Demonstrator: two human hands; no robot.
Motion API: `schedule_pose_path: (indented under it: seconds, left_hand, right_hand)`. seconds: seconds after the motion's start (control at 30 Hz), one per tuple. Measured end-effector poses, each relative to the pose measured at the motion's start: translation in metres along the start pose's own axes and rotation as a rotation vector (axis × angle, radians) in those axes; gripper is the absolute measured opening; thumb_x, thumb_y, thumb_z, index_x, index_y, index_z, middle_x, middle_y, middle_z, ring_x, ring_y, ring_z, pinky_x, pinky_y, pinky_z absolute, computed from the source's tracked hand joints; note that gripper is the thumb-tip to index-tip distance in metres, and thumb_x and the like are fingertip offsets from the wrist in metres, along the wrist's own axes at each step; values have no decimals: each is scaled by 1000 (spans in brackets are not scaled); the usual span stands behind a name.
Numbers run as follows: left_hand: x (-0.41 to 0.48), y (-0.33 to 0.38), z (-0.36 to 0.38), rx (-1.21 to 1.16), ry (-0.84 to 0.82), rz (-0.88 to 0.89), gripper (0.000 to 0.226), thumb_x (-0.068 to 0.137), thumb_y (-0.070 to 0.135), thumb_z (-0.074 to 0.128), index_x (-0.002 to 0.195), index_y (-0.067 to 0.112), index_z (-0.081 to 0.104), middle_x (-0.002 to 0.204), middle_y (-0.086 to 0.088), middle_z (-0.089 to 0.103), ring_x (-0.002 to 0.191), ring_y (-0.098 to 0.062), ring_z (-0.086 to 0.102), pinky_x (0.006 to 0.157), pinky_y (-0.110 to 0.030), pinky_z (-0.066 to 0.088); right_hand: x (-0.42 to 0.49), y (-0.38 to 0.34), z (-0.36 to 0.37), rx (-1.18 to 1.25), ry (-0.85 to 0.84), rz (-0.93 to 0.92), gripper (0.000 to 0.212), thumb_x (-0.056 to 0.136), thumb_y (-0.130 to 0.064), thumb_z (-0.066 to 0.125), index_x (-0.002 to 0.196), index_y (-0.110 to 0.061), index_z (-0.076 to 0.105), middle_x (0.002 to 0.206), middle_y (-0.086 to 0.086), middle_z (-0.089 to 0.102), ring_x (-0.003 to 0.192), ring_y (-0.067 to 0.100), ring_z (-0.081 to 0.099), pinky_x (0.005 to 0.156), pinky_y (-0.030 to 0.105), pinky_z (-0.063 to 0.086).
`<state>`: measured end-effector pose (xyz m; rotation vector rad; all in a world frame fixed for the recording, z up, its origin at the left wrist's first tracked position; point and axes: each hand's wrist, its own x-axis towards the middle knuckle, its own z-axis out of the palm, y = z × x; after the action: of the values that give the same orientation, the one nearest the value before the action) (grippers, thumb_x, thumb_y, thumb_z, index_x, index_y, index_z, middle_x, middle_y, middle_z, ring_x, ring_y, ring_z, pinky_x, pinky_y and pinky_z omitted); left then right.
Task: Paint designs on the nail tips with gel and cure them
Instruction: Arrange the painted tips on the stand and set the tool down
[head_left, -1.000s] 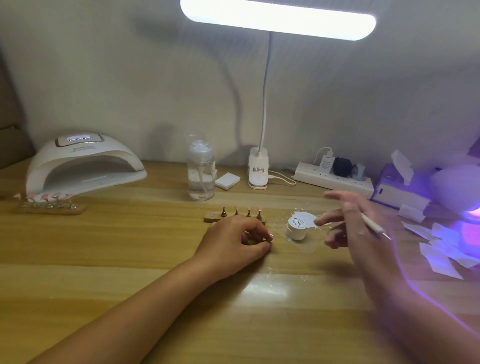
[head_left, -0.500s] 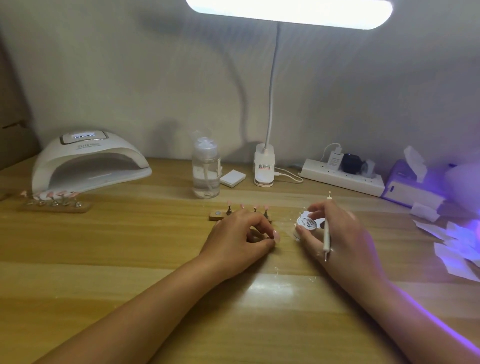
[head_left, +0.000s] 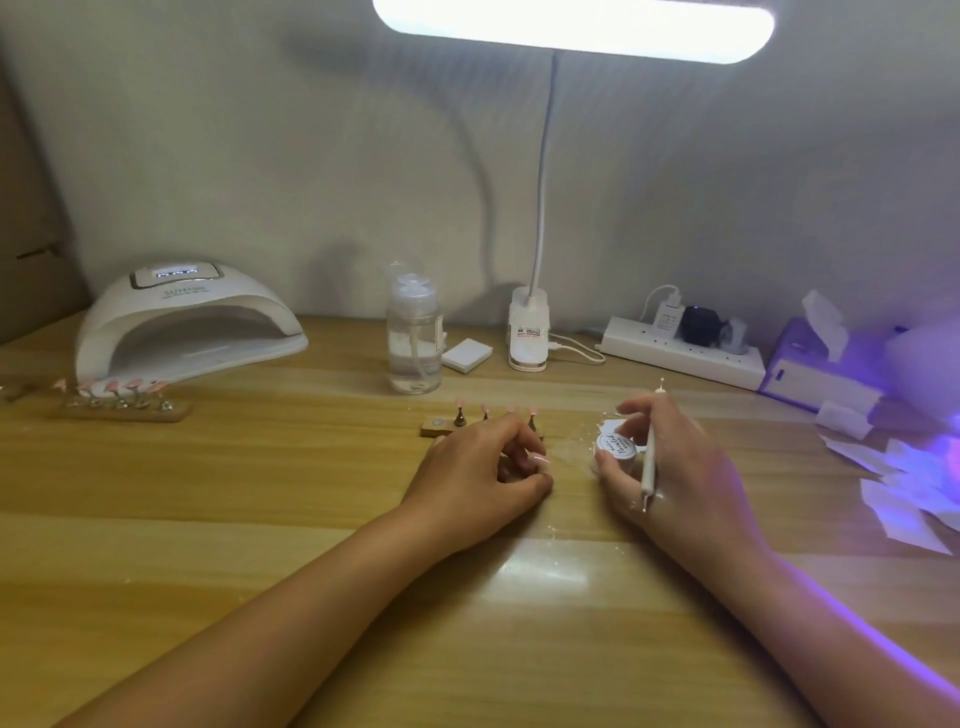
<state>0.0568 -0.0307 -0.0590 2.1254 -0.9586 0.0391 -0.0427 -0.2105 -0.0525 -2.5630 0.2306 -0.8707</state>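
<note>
Grip on pot (head_left: 615, 446) and tool (head_left: 649, 460) — right hand (head_left: 693, 480)

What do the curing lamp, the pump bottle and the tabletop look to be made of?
Curing lamp: white plastic, smooth moulded shell with a soft sheen.
Pump bottle: clear plastic, probably; liquid shows through.
Tabletop: wood or wood-look laminate, glossy; grain lines and a lamp reflection.

You have bare worktop (head_left: 260, 519) near and left of your left hand (head_left: 478, 467). Straight behind it the nail stand (head_left: 441, 426) bars the way, with the bottle (head_left: 414, 338) just beyond. A narrow gap lies open between that hand and the gel pot (head_left: 615, 447) gripped by your right hand (head_left: 675, 467). Loose paper wipes (head_left: 904, 499) litter the right. The purple-lit shape past them is too blurred to name.
</note>
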Motion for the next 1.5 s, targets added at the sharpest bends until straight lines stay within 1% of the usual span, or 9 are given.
schedule_pose_path:
  seconds: [0.13, 0.23, 0.4, 0.6, 0.73, 0.9, 1.03, 1.17, 1.5]
  left_hand:
    - [-1, -1, 0, 9, -6, 4, 26, 78, 44, 75, 99, 35, 61, 88, 20, 60, 72, 8, 55, 69, -18, 43]
    - [-1, 0, 0, 57, -10, 27, 33, 76, 50, 74, 101, 40, 55, 90, 23, 56, 75, 12, 51, 69, -17, 39]
    - [0, 0, 1, 104, 17, 49, 42, 73, 54, 73, 106, 39, 54, 94, 22, 56, 81, 7, 51, 72, -22, 42]
    - [-2, 3, 0, 94, 73, 101, 52, 66, 68, 66, 106, 37, 54, 98, 21, 56, 93, 0, 51, 84, -29, 47]
    - [-3, 5, -2, 22, 135, 111, 65, 63, 81, 53, 110, 35, 55, 99, 21, 57, 96, 0, 52, 83, -28, 48]
    - [-3, 10, -3, -52, 171, 103, 64, 64, 78, 50, 109, 32, 57, 95, 20, 59, 93, 1, 54, 78, -24, 47]
    - [-4, 13, -4, -72, 275, 123, 42, 73, 63, 62, 102, 33, 58, 87, 18, 61, 87, 2, 56, 74, -17, 45]
    - [-6, 15, -7, -123, 399, 122, 17, 81, 39, 70, 88, 32, 57, 73, 15, 59, 76, -6, 58, 64, -20, 46]
    - [4, -1, -21, -234, 578, 22, 21, 81, 34, 65, 68, 26, 50, 54, 7, 48, 54, -9, 48, 48, -19, 37]
  right_hand:
    - [-2, -5, -5, -7, 52, 16, 41, 92, -39, 65, 124, -16, 56, 106, -2, 68, 99, 23, 63, 87, 47, 48]
    - [-1, -8, -17, 25, 183, 32, 37, 102, -41, 43, 129, -18, 52, 93, -4, 66, 82, 24, 62, 85, 43, 43]
    - [-5, 4, -34, -485, -143, 54, 23, 90, -13, 45, 108, -25, 39, 101, -4, 58, 97, 28, 56, 78, 39, 33]
    - [-4, 12, -30, -549, -296, 40, 46, 92, -15, 47, 134, -33, 46, 128, -7, 55, 120, 21, 52, 90, 35, 38]
    - [14, 57, -73, -499, -195, 371, 34, 85, -11, 53, 116, -21, 64, 114, 2, 66, 103, 28, 61, 85, 36, 52]
    - [-9, 118, -105, -835, -231, 485, 28, 98, -32, 43, 110, -27, 68, 121, 0, 63, 117, 22, 55, 82, 34, 40]
    - [2, 133, -109, -808, -186, 478, 33, 99, -35, 47, 129, -27, 60, 135, -1, 58, 129, 22, 49, 92, 34, 42]
    - [50, 105, -85, -801, -136, 317, 26, 94, -28, 50, 113, -22, 67, 117, 1, 68, 112, 26, 60, 87, 34, 47]
    - [166, -19, 12, -200, -297, 117, 20, 92, -25, 59, 108, -24, 71, 112, 0, 72, 108, 25, 63, 89, 35, 50]
